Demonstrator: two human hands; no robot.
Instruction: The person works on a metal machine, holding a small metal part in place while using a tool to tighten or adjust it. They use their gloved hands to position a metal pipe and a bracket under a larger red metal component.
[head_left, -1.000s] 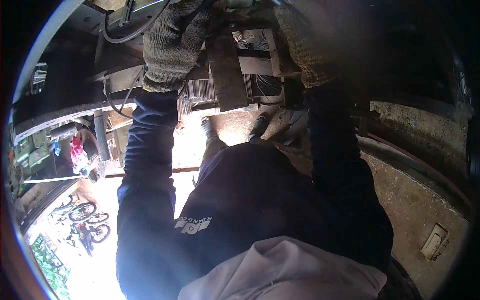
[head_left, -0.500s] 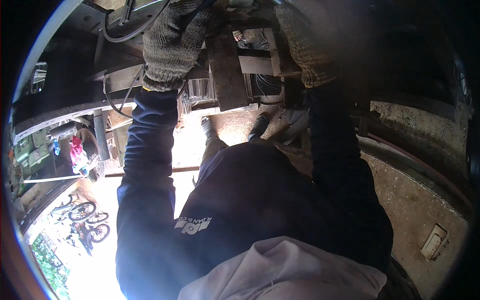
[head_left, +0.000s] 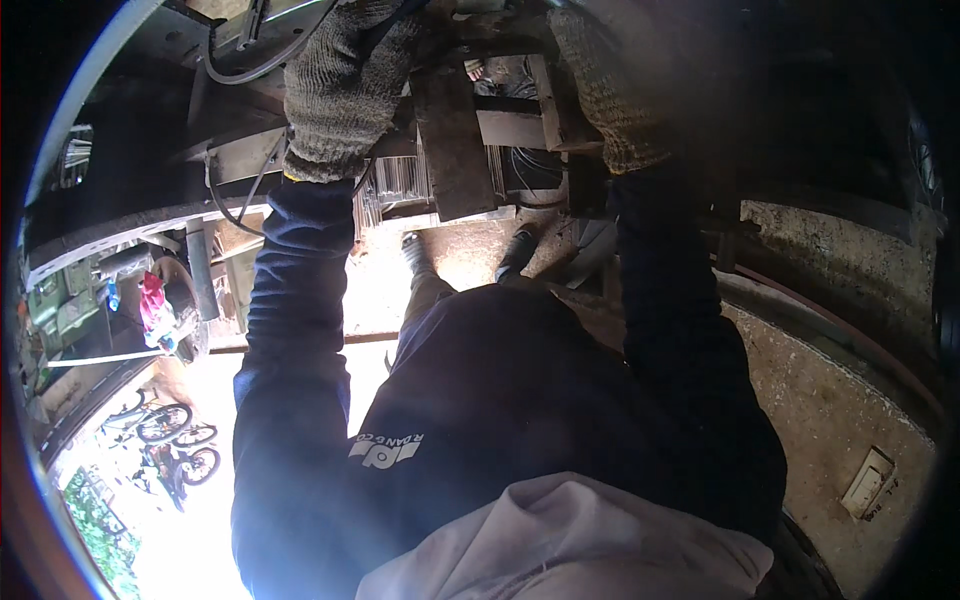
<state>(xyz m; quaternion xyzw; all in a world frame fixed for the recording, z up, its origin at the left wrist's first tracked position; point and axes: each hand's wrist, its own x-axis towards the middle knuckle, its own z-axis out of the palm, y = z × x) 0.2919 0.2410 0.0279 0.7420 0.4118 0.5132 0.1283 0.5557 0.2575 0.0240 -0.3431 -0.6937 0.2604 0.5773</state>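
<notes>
The left hand (head_left: 340, 90), in a knit glove, is reaching up against a metal assembly overhead. Its fingers are curling over the top of the frame (head_left: 250, 150) and a black cable (head_left: 262, 68) that is looping just left of the grip; whether the grip is actually clenching the cable or only pressing on the metal cannot be told, since the fingertips are running out of the picture. Just right of this grip a flat rusty bar (head_left: 452, 150) is hanging down, with a finned grey block (head_left: 398, 180) sitting beside it, right under the heel of the glove. Thin wires (head_left: 232, 200) are dangling below and left of the grip.

Further right, a pale angled bracket (head_left: 520, 120) is lying between the two hands. The right hand (head_left: 600, 90), also gloved, is pressing up against the bracket's right end, fingers pointing up and out of view; its grip cannot be judged either. Dark cables (head_left: 530, 185) are hanging just left of and below this wrist.

Both dark blue sleeves (head_left: 295, 330) are stretching up from the person's body. Far below the grips, bicycles (head_left: 165, 425) are standing on the ground at lower left, and a curved concrete wall (head_left: 830, 400) is sweeping round on the right.
</notes>
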